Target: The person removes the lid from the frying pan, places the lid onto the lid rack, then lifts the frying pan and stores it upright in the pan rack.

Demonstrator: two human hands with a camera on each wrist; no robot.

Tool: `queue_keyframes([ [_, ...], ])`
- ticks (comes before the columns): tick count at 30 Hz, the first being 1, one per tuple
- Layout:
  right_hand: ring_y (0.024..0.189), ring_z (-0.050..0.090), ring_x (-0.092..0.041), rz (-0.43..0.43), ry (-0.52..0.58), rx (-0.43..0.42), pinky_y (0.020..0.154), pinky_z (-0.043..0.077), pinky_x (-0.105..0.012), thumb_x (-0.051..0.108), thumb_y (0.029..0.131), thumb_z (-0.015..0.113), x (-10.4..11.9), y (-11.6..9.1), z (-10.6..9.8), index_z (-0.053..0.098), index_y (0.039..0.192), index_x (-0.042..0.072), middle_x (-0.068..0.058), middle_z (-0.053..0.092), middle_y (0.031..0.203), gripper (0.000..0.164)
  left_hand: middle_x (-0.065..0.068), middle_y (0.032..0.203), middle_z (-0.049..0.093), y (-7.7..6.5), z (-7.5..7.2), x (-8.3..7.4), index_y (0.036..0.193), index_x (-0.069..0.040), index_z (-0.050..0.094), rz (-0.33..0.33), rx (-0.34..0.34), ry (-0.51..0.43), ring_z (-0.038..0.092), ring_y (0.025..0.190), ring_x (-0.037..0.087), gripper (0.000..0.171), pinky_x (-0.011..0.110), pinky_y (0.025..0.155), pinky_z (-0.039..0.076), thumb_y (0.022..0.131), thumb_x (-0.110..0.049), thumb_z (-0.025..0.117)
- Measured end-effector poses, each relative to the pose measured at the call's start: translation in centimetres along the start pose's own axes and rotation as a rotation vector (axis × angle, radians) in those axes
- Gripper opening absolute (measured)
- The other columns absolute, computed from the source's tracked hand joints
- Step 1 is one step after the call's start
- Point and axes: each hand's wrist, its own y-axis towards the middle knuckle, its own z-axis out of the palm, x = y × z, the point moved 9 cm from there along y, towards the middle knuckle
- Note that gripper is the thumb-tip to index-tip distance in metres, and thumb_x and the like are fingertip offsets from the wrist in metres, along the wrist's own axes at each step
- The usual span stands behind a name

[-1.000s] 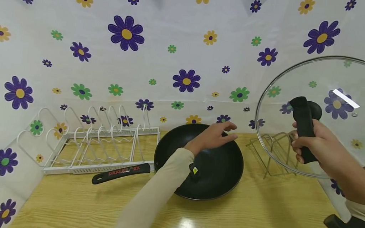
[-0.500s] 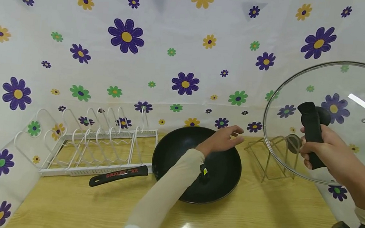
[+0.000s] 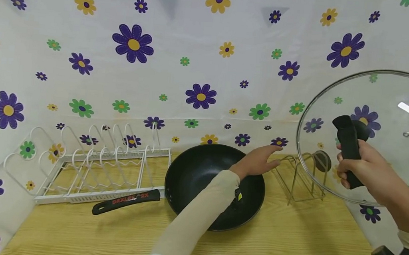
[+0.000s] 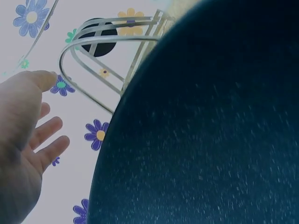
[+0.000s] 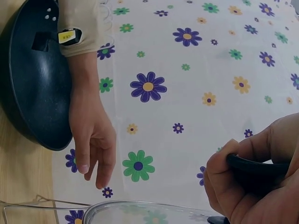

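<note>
My right hand [image 3: 364, 164] grips the black upright handle [image 3: 349, 145] of a large glass lid [image 3: 391, 94], held up tilted at the right. Its steel rim [image 5: 149, 204] shows low in the right wrist view. A black wok [image 3: 195, 178] stands on the table, its long handle [image 3: 126, 202] pointing left. My left arm crosses over the wok. Past its right rim reaches my left hand [image 3: 257, 160], fingers extended, holding nothing. Those fingers are near a small wire stand [image 3: 294, 192], apart from it in the left wrist view.
A white wire dish rack [image 3: 102, 191] stands at the back left, behind the wok's handle. Behind the small stand shows a dark round thing [image 3: 321, 160] of unclear kind. A flowered sheet [image 3: 176, 73] hangs at the back of the wooden table [image 3: 270, 249].
My left hand has moved right over the wok, toward the small wire stand. The right hand with the lid has shifted slightly right and down. The wok stays put.
</note>
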Motion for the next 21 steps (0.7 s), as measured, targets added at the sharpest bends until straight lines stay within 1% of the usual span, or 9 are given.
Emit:
queue_keyframes([
  [3,0.057,0.051,-0.022,0.006,-0.005,0.000,0.054,0.050,-0.038,-0.003,0.098,0.047,-0.2,0.1,0.0,0.016,0.141,-0.009,-0.005,0.049,0.075,0.053,0.004,0.161,0.041,0.5,0.4,-0.5,0.158,-0.014,0.037,-0.005,-0.002,0.016,0.038,0.149,0.017,0.055,0.027,0.120,0.028,0.108,-0.025,0.054],
  [7,0.057,0.052,-0.023,0.017,-0.025,0.004,0.054,0.051,-0.039,-0.003,0.098,0.047,-0.5,0.2,0.2,0.016,0.143,-0.010,-0.007,0.049,0.078,0.055,0.003,0.163,0.039,0.9,0.9,-0.9,0.159,-0.014,0.036,-0.021,0.009,0.016,0.036,0.149,0.016,0.056,0.026,0.120,0.028,0.107,-0.024,0.055],
  [10,0.057,0.053,-0.023,0.017,-0.041,0.005,0.054,0.051,-0.040,-0.002,0.099,0.046,-0.7,0.3,0.3,0.016,0.143,-0.011,-0.008,0.049,0.078,0.054,0.003,0.163,0.038,1.2,1.2,-1.1,0.159,-0.013,0.035,-0.026,0.018,0.020,0.036,0.150,0.016,0.056,0.026,0.121,0.027,0.108,-0.023,0.054],
  [16,0.057,0.053,-0.024,0.030,-0.048,0.003,0.055,0.051,-0.040,0.000,0.099,0.046,-1.3,0.3,0.5,0.017,0.142,-0.011,-0.009,0.050,0.079,0.054,0.003,0.163,0.038,2.0,1.8,-1.1,0.159,-0.012,0.035,-0.047,0.020,0.049,0.039,0.148,0.017,0.055,0.026,0.120,0.029,0.108,-0.021,0.053],
  [19,0.058,0.053,-0.023,0.045,-0.037,0.005,0.055,0.052,-0.040,0.000,0.098,0.046,-1.7,0.3,0.8,0.017,0.140,-0.010,-0.010,0.049,0.081,0.052,0.002,0.161,0.041,2.4,2.2,-0.9,0.159,-0.015,0.037,-0.062,0.014,0.051,0.042,0.146,0.017,0.054,0.027,0.119,0.031,0.108,-0.022,0.053],
  [21,0.059,0.053,-0.023,0.050,-0.028,0.007,0.055,0.052,-0.040,0.000,0.098,0.046,-2.0,0.4,0.9,0.019,0.137,-0.009,-0.010,0.048,0.081,0.048,0.000,0.159,0.044,2.6,2.4,-0.9,0.158,-0.017,0.039,-0.066,0.006,0.052,0.044,0.144,0.016,0.052,0.027,0.118,0.033,0.108,-0.023,0.053],
])
